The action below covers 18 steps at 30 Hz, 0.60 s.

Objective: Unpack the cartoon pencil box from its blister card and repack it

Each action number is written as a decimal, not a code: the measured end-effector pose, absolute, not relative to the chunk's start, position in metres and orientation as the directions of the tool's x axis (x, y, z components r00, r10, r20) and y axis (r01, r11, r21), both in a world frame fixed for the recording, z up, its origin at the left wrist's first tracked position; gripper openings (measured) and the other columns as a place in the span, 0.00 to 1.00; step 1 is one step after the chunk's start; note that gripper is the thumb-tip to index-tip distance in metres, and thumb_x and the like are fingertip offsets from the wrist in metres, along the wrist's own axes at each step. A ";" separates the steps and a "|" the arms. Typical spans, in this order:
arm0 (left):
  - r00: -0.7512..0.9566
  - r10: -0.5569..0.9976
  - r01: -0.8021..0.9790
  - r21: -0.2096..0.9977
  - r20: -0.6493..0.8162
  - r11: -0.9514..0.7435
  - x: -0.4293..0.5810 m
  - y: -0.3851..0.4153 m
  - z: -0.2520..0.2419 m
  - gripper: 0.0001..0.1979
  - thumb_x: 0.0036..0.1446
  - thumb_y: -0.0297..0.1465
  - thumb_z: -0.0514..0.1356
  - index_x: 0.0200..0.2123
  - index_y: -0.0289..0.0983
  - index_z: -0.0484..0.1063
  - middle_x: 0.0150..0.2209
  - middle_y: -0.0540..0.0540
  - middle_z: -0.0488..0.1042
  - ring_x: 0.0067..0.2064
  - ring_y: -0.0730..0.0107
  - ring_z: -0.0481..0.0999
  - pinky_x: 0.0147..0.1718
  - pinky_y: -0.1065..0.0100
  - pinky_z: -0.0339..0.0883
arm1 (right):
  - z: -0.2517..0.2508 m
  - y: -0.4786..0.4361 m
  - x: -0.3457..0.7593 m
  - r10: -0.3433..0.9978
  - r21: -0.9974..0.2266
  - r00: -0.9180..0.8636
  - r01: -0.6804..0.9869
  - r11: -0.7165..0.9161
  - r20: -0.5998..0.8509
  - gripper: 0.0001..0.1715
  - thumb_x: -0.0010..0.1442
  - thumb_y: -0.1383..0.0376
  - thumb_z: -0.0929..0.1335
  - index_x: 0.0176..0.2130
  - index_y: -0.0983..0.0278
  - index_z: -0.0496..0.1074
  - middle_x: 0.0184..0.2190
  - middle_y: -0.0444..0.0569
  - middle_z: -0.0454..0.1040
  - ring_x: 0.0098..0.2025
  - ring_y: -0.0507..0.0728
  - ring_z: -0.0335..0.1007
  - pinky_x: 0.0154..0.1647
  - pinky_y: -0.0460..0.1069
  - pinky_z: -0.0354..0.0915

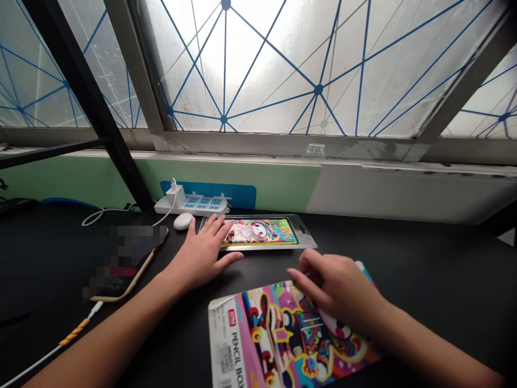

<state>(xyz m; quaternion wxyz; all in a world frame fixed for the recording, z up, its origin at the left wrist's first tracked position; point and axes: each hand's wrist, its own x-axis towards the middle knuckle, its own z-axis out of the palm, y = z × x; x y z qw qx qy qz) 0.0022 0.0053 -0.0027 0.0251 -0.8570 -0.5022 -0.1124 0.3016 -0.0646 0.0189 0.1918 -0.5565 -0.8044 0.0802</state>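
My left hand (208, 250) is open, fingers spread, over the left end of a clear plastic tray (305, 231). In that tray lies a colourful cartoon-printed case (262, 231), partly covered by my fingers. My right hand (335, 283) is closed, with curled fingers at the far edge of a bright printed package (283, 334) marked "PENCIL BOX". Its thumb lies over the printed face, while the other fingertips are hidden. The package is slanted in front of me, its near edge cut off by the frame.
A white power strip (202, 205) with a plugged-in charger stands against the wall. Beside my left hand is a small white rounded case (183, 221). A phone (133, 275), partly blurred out, lies left with a white cable (40, 361). A black metal post (117, 156) rises at the left.
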 end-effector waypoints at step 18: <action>0.600 0.790 0.762 0.211 0.124 -0.612 -0.001 -0.004 0.007 0.28 0.74 0.46 0.45 0.70 0.41 0.61 0.74 0.37 0.56 0.73 0.47 0.58 0.68 0.36 0.51 | 0.013 0.001 0.381 0.978 -0.564 -0.154 0.824 0.048 -0.142 0.32 0.60 0.36 0.66 0.38 0.60 0.78 0.35 0.49 0.81 0.34 0.59 0.74 0.33 0.50 0.64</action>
